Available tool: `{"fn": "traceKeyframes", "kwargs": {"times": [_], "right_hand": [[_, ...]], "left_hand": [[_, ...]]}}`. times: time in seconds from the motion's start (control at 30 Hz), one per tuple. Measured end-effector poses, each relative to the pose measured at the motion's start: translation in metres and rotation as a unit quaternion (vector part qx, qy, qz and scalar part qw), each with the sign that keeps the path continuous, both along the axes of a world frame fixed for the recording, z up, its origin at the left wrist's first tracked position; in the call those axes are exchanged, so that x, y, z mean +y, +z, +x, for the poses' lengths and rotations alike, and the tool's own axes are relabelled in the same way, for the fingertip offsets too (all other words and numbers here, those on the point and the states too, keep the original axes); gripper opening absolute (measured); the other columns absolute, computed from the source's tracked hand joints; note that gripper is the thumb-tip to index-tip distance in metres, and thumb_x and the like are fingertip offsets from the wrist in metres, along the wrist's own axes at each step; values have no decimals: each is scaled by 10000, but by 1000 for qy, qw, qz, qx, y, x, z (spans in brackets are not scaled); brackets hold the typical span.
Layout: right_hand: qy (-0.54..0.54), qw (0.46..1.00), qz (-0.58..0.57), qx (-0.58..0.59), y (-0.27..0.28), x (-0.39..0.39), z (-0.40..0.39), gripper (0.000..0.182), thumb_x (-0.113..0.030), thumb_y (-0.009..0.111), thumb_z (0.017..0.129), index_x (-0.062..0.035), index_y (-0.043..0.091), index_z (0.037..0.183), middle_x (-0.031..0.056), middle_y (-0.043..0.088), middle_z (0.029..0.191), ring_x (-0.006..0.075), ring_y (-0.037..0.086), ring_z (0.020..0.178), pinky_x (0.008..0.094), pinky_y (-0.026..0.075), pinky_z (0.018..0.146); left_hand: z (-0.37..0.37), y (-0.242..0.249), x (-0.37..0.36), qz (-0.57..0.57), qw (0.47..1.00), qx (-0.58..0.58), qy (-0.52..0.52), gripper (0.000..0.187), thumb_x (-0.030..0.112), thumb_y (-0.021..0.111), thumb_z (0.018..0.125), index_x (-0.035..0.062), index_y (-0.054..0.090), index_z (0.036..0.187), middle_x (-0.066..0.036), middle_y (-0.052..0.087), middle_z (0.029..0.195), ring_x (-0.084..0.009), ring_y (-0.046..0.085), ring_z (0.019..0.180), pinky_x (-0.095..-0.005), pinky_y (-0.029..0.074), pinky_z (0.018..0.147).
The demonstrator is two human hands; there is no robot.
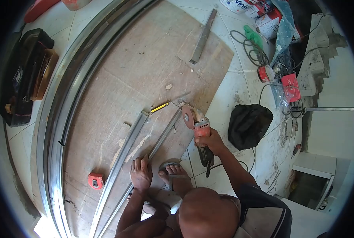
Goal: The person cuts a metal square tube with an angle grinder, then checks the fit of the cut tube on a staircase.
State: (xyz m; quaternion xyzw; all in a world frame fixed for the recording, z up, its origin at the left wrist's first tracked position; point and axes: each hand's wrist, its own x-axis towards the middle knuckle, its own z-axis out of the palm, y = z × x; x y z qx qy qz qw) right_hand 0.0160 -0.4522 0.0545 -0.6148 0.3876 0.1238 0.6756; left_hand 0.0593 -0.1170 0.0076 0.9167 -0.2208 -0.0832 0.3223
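Note:
My right hand (209, 142) is wrapped round the body of a red and black angle grinder (202, 131), its disc at the upper end of a narrow metal strip (165, 133). Lower down, my left hand (141, 172) lies over that strip, fingers bent onto it; whether they grip it is hard to tell. A wider metal channel (123, 152) runs alongside on the left. Beyond the channel's upper end lies a yellow and black screwdriver (160, 107). The red tape measure (95, 181) rests on the board left of the channel.
Long metal profiles (58, 107) curve along the left of the wooden board (121, 75). A toolbox (22, 79) stands beyond them. A short metal piece (203, 37) lies on the board's far part. On the right are a black bag (250, 126), cables and paint buckets (268, 23).

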Motion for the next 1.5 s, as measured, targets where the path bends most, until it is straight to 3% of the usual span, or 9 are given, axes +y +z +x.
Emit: {"fn": "traceKeyframes", "kwargs": {"times": [0.43, 0.8, 1.5], "right_hand": [[3, 1000, -1, 13, -2, -1, 2, 470, -124, 816, 753, 9, 612, 1155, 48, 664, 929, 149, 664, 828, 309, 559, 769], [4, 1000, 12, 7, -2, -4, 6, 359, -65, 784, 776, 14, 619, 1085, 58, 668, 915, 147, 674, 772, 308, 570, 711], [-11, 1000, 6, 1, 1, 2, 14, 387, -60, 764, 783, 7, 631, 1140, 72, 683, 936, 171, 683, 783, 339, 580, 726]], "left_hand": [[-2, -5, 2, -7, 1000, 14, 4, 364, 92, 708, 864, 55, 637, 1219, -152, 647, 1116, -357, 627, 1011, -454, 516, 873], [-2, -6, 2, -1, 1000, 16, -3, 401, 71, 710, 856, 51, 616, 1245, -162, 638, 1103, -368, 613, 1022, -456, 511, 894], [1, -2, 3, -26, 999, 24, 11, 359, 105, 728, 864, 60, 639, 1209, -136, 636, 1091, -350, 621, 978, -442, 528, 860]]}}
